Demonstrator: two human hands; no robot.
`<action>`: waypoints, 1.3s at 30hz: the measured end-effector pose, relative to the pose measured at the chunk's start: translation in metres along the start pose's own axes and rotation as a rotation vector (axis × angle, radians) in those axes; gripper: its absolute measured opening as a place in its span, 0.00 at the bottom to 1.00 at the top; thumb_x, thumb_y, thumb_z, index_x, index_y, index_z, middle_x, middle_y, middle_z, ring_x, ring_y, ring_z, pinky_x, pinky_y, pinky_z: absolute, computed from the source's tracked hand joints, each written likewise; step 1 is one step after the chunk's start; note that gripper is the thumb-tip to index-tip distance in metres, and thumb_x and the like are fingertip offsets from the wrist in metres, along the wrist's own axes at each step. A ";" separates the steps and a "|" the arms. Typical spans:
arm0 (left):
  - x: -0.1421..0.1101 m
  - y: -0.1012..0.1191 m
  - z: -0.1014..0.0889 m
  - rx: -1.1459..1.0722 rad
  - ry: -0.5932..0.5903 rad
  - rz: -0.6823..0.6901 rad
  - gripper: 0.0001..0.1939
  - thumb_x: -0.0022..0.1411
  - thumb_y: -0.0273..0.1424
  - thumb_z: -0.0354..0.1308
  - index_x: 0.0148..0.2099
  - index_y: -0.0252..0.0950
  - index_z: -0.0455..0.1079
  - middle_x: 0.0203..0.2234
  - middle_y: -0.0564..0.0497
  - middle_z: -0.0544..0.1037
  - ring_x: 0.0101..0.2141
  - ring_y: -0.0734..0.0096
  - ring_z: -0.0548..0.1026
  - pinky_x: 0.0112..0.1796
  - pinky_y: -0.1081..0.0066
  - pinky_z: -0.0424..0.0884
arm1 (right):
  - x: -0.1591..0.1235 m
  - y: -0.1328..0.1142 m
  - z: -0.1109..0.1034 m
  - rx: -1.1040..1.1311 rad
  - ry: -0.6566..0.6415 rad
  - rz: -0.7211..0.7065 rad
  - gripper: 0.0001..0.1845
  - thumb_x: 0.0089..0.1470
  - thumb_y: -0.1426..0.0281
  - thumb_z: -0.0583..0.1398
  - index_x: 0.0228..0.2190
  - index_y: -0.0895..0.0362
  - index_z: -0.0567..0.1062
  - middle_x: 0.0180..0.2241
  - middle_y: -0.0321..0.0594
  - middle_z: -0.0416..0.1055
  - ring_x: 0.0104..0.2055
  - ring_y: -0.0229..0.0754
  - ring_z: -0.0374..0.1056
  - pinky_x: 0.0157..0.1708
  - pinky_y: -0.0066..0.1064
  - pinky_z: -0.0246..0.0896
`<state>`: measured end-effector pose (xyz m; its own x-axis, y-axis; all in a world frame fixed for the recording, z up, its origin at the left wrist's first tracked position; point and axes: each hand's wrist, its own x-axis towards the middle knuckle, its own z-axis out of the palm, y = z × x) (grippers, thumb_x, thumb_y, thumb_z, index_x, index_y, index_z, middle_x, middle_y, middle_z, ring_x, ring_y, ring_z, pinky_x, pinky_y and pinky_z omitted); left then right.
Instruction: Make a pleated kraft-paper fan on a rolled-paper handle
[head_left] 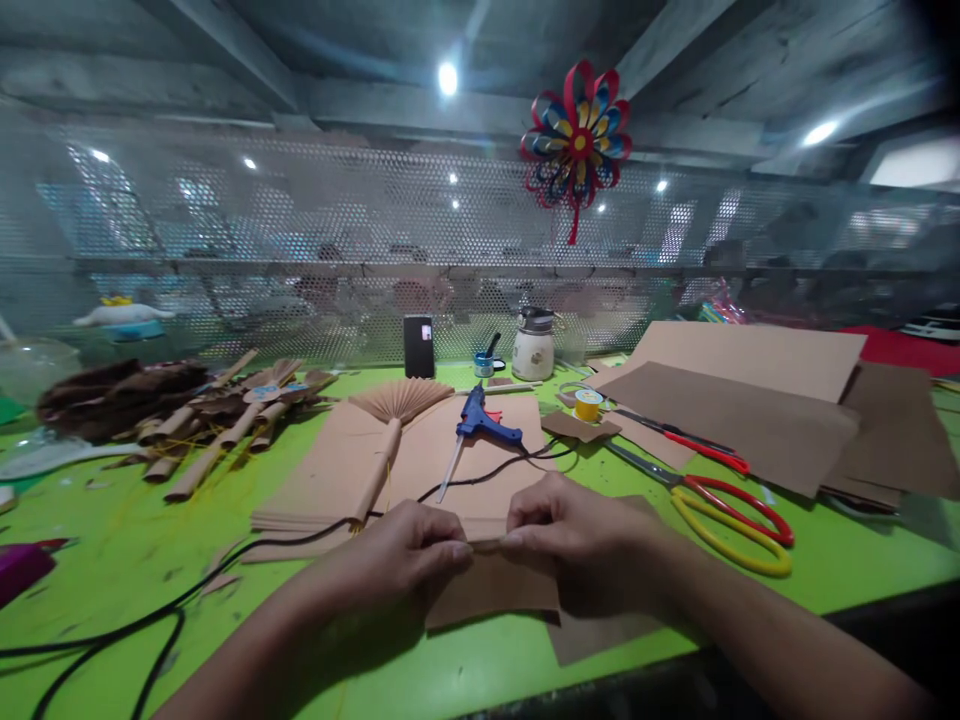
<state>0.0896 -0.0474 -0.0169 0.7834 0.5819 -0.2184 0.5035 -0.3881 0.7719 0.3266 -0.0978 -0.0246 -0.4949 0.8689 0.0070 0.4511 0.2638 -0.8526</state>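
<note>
My left hand (409, 555) and my right hand (577, 535) both pinch the near edge of a brown paper sheet (491, 590) on the green table (135, 580). Their fingertips almost meet along a fold in the paper. Just beyond the hands lies a stack of pleated brown paper (330, 475) with a finished paper fan (390, 420) on top. A blue glue gun (480, 420) rests on the paper behind, its black cord (225, 570) running off to the left.
Red and yellow scissors (720, 500) lie to the right, next to large brown sheets (750, 400). Rolled paper fans (217, 420) are piled at the left. A yellow tape roll (588, 403), a white jar (533, 350) and a dark box (418, 346) stand near the mesh wall. A paper flower (576, 140) hangs above.
</note>
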 end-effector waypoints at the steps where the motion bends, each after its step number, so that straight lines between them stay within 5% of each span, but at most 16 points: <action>1: -0.001 0.001 -0.002 0.053 0.005 0.008 0.18 0.62 0.42 0.51 0.27 0.34 0.65 0.18 0.57 0.64 0.21 0.76 0.60 0.22 0.75 0.53 | 0.000 -0.001 0.000 0.021 0.001 0.022 0.09 0.53 0.68 0.61 0.28 0.62 0.75 0.21 0.31 0.63 0.23 0.30 0.56 0.22 0.20 0.50; 9: 0.001 -0.006 -0.004 -0.072 -0.045 0.033 0.16 0.60 0.40 0.56 0.26 0.34 0.65 0.17 0.58 0.64 0.19 0.78 0.60 0.22 0.75 0.54 | 0.001 0.009 0.000 0.207 -0.065 0.112 0.13 0.50 0.63 0.64 0.27 0.61 0.72 0.19 0.29 0.61 0.19 0.29 0.53 0.18 0.20 0.47; 15: 0.006 -0.014 -0.002 -0.330 -0.057 -0.041 0.17 0.55 0.43 0.62 0.31 0.32 0.71 0.19 0.53 0.71 0.19 0.74 0.69 0.24 0.73 0.65 | 0.003 0.019 -0.004 0.193 -0.066 0.088 0.13 0.51 0.62 0.64 0.28 0.60 0.72 0.18 0.28 0.62 0.19 0.29 0.54 0.19 0.21 0.49; 31: 0.006 -0.003 -0.003 -0.239 0.038 -0.078 0.14 0.50 0.38 0.65 0.24 0.31 0.70 0.15 0.55 0.70 0.18 0.78 0.63 0.22 0.74 0.57 | -0.001 0.002 -0.002 0.087 -0.052 0.124 0.08 0.51 0.68 0.62 0.27 0.60 0.73 0.19 0.28 0.61 0.21 0.30 0.54 0.20 0.22 0.48; 39: 0.003 0.001 -0.003 -0.117 0.031 0.015 0.20 0.56 0.44 0.59 0.31 0.29 0.75 0.19 0.52 0.71 0.22 0.74 0.65 0.24 0.74 0.58 | -0.001 0.001 0.005 0.024 0.018 0.088 0.04 0.51 0.72 0.61 0.27 0.60 0.74 0.22 0.31 0.64 0.25 0.32 0.58 0.24 0.22 0.51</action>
<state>0.0911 -0.0442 -0.0148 0.7782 0.5989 -0.1889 0.4441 -0.3122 0.8398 0.3238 -0.1004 -0.0282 -0.4406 0.8957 -0.0599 0.4744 0.1757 -0.8626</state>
